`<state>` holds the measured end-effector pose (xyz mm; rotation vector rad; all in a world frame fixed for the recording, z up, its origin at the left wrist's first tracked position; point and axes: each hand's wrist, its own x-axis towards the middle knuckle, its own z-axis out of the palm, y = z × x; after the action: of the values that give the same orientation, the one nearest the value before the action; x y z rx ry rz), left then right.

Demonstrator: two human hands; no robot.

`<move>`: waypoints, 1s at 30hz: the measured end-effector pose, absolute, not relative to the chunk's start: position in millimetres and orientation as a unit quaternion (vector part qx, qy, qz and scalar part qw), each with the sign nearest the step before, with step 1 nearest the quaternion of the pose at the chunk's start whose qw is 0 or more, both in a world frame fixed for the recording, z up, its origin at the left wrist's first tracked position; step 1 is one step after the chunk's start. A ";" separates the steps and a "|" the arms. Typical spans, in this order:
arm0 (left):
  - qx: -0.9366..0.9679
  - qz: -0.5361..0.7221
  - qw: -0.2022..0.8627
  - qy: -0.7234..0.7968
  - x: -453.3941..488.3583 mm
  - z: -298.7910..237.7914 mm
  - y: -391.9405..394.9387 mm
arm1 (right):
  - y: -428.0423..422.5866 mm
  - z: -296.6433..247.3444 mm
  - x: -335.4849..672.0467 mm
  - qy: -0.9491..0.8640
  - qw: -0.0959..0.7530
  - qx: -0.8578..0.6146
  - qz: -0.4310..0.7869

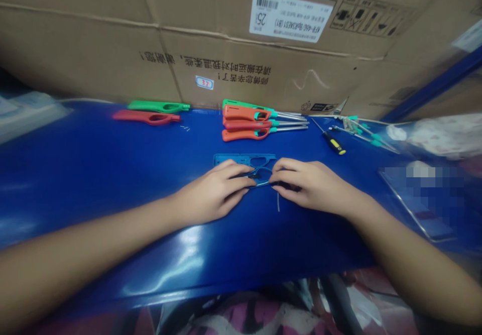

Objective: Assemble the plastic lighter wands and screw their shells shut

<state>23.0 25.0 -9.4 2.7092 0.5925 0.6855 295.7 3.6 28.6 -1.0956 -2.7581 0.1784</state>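
Observation:
A blue plastic lighter-handle shell (244, 159) lies flat on the blue table (113, 174) in the middle. My left hand (214, 194) rests on its near edge, fingers curled and pressing a small part by the trigger loop. My right hand (312, 184) meets it from the right, fingers pinched on the same spot. A thin white wire (278, 202) hangs below my right fingers. What sits between the fingertips is too small to name.
Three orange and green stick lighters (259, 121) lie stacked behind the shell. A green handle (158, 106) and a red handle (145, 117) lie at the back left. A yellow-black screwdriver (333, 141) and loose metal tubes (367, 134) lie right. A big cardboard box (226, 33) walls the back.

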 end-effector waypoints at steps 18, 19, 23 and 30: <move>0.938 0.230 0.141 0.216 22.4 -8.9 23.9 | 5.1 27.9 297.2 -0.926 0.074 -0.368 0.046; 0.939 0.227 0.139 0.217 22.3 -8.8 24.0 | 5.1 27.3 297.5 -0.927 0.075 -0.366 0.042; 0.943 0.210 0.136 0.221 22.2 -8.1 24.7 | 4.4 25.6 297.6 -0.929 0.081 -0.361 0.031; 0.946 0.182 0.137 0.230 24.1 -4.6 24.0 | 4.2 27.9 296.4 -0.925 0.085 -0.367 0.047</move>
<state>24.1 24.0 -4.6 2.7386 0.6647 0.5257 296.4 4.2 27.9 -1.0942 -2.7586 0.1408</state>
